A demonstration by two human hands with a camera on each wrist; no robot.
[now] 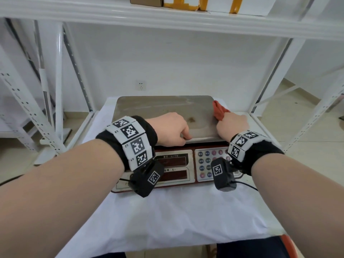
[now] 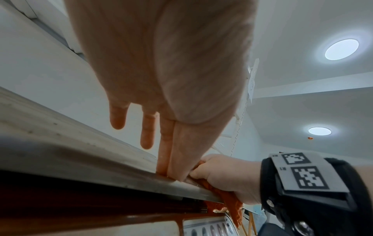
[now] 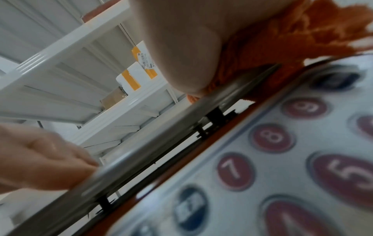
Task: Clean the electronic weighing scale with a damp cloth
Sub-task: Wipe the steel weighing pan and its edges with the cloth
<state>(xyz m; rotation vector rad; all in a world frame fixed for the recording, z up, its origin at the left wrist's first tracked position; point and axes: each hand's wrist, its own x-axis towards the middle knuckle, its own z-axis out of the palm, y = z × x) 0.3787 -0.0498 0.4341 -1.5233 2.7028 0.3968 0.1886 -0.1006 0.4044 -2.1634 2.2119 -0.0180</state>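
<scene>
The electronic scale has a steel pan [image 1: 163,108] over a red body with a display [image 1: 171,161] and keypad [image 1: 204,161]. A brown stain [image 1: 191,119] marks the pan near its front. My left hand [image 1: 183,139] pinches the pan's front rim between thumb and index finger, with the other fingers lifted off it [image 2: 169,172]. My right hand [image 1: 230,123] grips a bunched orange cloth [image 1: 218,110] against the pan's right front corner. In the left wrist view the cloth [image 2: 232,201] hangs over the rim. The right wrist view shows the cloth [image 3: 302,32] under the palm and the keypad [image 3: 272,138] close below.
The scale stands on a table with a white cover [image 1: 167,211]. White shelf uprights [image 1: 59,81] flank it, and a shelf above carries boxes [image 1: 186,2]. A black cable [image 1: 247,185] runs off to the right of the scale. A wall socket [image 1: 141,85] sits behind.
</scene>
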